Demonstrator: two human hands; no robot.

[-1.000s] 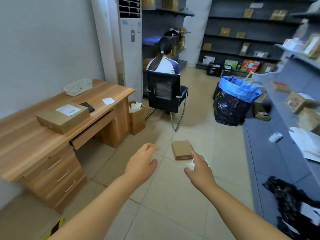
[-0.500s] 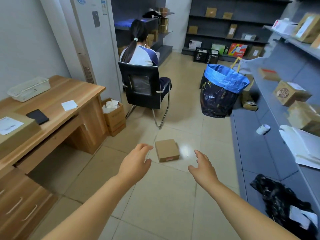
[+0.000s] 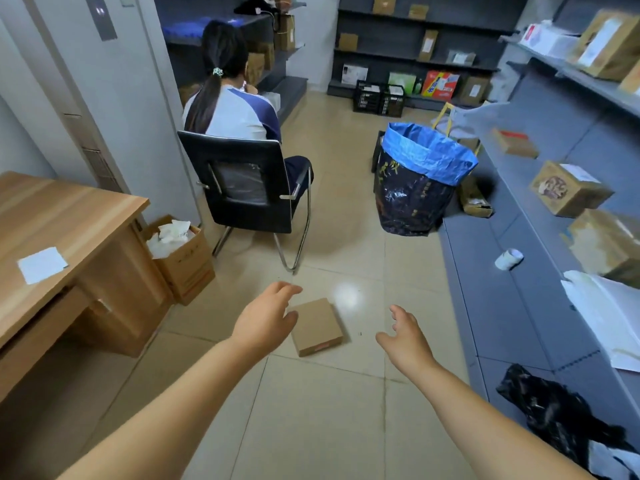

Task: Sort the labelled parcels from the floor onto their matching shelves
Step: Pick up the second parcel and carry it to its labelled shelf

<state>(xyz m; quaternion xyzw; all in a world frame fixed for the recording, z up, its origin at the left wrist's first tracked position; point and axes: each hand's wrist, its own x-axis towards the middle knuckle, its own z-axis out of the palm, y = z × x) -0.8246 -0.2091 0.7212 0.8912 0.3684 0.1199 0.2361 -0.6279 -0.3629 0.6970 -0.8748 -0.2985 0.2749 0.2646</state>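
A flat, square, plain brown cardboard parcel (image 3: pixel 317 326) with a reddish strip on its near edge is lying on the beige tiled floor (image 3: pixel 311 427). The left hand (image 3: pixel 265 323) is overlapping its left edge, fingers spread and empty. The right hand (image 3: pixel 405 339) is hovering beside it, apart, open and empty.

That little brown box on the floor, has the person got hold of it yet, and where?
No. Both the left hand and the right hand are open and empty; the cardboard parcel lies flat on the floor tiles.
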